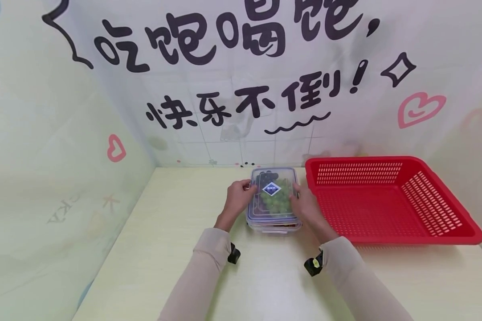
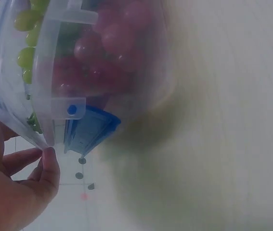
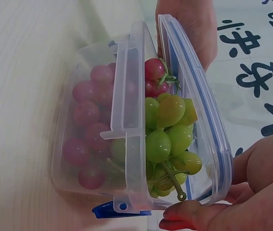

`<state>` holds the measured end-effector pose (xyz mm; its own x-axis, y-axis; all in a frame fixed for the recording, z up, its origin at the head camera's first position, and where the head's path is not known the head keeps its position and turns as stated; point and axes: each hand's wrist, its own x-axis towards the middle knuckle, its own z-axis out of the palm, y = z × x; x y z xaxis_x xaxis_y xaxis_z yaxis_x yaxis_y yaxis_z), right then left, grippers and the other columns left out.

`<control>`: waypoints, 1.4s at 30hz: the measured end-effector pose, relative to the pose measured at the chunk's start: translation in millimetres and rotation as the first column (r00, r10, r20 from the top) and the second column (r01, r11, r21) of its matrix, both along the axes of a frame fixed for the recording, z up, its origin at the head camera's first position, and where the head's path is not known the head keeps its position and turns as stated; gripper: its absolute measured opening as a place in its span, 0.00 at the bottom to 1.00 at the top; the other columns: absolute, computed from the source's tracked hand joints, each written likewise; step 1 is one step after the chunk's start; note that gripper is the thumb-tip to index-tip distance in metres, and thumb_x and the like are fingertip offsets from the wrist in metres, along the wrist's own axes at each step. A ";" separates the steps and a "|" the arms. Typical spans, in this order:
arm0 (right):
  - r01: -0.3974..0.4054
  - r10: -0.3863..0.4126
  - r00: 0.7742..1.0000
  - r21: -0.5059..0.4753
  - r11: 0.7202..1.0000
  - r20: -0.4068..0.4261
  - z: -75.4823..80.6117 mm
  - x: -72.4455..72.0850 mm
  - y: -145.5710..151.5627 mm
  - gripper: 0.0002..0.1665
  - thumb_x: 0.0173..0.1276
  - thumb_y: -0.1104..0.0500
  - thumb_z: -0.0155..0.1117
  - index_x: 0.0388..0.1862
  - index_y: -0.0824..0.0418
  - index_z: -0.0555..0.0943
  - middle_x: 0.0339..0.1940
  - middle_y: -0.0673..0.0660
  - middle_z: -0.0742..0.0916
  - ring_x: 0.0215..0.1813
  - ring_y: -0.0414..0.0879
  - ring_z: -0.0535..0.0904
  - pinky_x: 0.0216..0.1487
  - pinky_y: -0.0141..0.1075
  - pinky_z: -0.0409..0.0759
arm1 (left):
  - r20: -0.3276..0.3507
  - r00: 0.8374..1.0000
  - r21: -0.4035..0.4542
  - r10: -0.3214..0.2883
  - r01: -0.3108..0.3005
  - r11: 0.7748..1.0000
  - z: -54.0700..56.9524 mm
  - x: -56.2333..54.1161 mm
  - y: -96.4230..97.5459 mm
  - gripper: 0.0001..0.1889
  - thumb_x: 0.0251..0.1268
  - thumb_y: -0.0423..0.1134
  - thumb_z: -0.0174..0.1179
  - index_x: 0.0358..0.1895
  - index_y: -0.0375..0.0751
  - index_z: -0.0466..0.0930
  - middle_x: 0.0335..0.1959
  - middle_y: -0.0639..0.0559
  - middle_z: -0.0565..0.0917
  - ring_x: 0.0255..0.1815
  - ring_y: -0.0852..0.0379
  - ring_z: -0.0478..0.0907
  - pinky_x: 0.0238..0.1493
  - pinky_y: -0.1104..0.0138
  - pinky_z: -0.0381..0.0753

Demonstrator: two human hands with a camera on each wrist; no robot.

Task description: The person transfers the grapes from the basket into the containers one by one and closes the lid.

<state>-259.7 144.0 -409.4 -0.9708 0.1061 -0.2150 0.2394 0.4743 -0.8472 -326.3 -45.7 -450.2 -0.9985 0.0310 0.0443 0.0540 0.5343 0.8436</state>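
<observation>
A clear plastic food container point(image 1: 274, 229) stands on the table, with green grapes point(image 3: 170, 139) and red grapes point(image 3: 93, 115) inside. Its clear lid point(image 3: 199, 82), edged in blue and bearing a diamond-shaped label point(image 1: 271, 189), sits tilted over the top with a gap along the near side, where green grapes bulge above the rim. My left hand point(image 1: 238, 199) pinches the lid's left edge between thumb and fingers. On the opposite edge my right hand point(image 1: 306, 206) grips the lid likewise. Blue latches point(image 2: 90, 127) point(image 3: 119, 211) hang outward at the container's ends.
Right of the container stands a large red plastic basket point(image 1: 385, 240) with slotted walls, close by my right hand. Behind the pale table point(image 1: 177, 249) rises a wall covering point(image 1: 233, 151) with black lettering. Another covered wall point(image 1: 56, 178) borders the left side.
</observation>
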 end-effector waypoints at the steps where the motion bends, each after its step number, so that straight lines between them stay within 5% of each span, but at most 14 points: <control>1: -0.002 0.002 1.000 0.002 1.000 -0.001 -0.3 0.0 0.4 0.34 0.79 0.63 0.47 0.80 0.62 0.52 0.80 0.66 0.59 0.76 0.58 0.62 0.75 0.53 0.63 | 0.011 1.000 0.002 0.003 -0.003 1.000 -0.2 0.0 0.2 0.21 0.65 0.38 0.61 0.60 0.34 0.81 0.41 0.42 0.86 0.39 0.54 0.81 0.37 0.68 0.83; 12: -0.001 0.007 0.998 0.092 0.996 -0.059 -5.8 1.3 -3.6 0.34 0.76 0.65 0.48 0.79 0.67 0.55 0.76 0.71 0.65 0.76 0.64 0.61 0.76 0.56 0.60 | -0.026 1.000 0.036 0.012 -0.011 0.999 -5.6 3.5 -1.0 0.21 0.64 0.36 0.61 0.59 0.32 0.81 0.41 0.40 0.85 0.38 0.53 0.82 0.34 0.69 0.83; 21: 0.118 -0.117 0.987 0.004 0.993 -0.108 -7.2 -4.6 -16.1 0.28 0.75 0.64 0.46 0.72 0.72 0.59 0.65 0.77 0.73 0.66 0.67 0.71 0.68 0.58 0.70 | -0.052 0.997 0.067 0.051 -0.048 0.997 -6.3 3.5 2.0 0.20 0.65 0.36 0.60 0.58 0.30 0.80 0.49 0.39 0.80 0.43 0.49 0.82 0.39 0.63 0.86; 26: 0.192 -0.195 0.978 -0.052 0.980 -0.074 -9.1 -10.8 -19.0 0.25 0.78 0.61 0.44 0.68 0.71 0.57 0.60 0.78 0.74 0.64 0.67 0.71 0.68 0.56 0.68 | -0.037 0.997 0.089 0.065 -0.061 0.994 -5.5 2.9 4.8 0.20 0.66 0.35 0.59 0.59 0.29 0.77 0.52 0.39 0.81 0.45 0.47 0.82 0.43 0.61 0.86; 34: 0.147 -0.146 0.989 0.039 0.988 -0.022 -17.9 -12.9 -7.3 0.31 0.78 0.60 0.44 0.74 0.74 0.55 0.71 0.74 0.67 0.73 0.65 0.63 0.75 0.55 0.62 | 0.002 0.998 0.119 0.061 -0.061 0.991 -9.7 6.6 12.2 0.19 0.69 0.38 0.58 0.60 0.35 0.77 0.57 0.42 0.82 0.48 0.48 0.81 0.46 0.60 0.85; 42: 0.157 -0.146 0.983 -0.105 0.982 0.110 -29.4 -14.1 4.4 0.30 0.79 0.59 0.47 0.75 0.68 0.56 0.69 0.70 0.68 0.68 0.61 0.67 0.71 0.54 0.68 | 0.033 0.998 0.161 0.052 -0.056 0.985 -12.7 11.3 13.6 0.19 0.68 0.38 0.60 0.59 0.36 0.76 0.57 0.42 0.81 0.51 0.47 0.81 0.49 0.59 0.85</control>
<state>-273.9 148.4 -438.8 -0.9181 0.2196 -0.3300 0.3881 0.3285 -0.8611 -315.0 -32.0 -462.9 -0.9995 -0.0281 0.0162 0.0038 0.3926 0.9197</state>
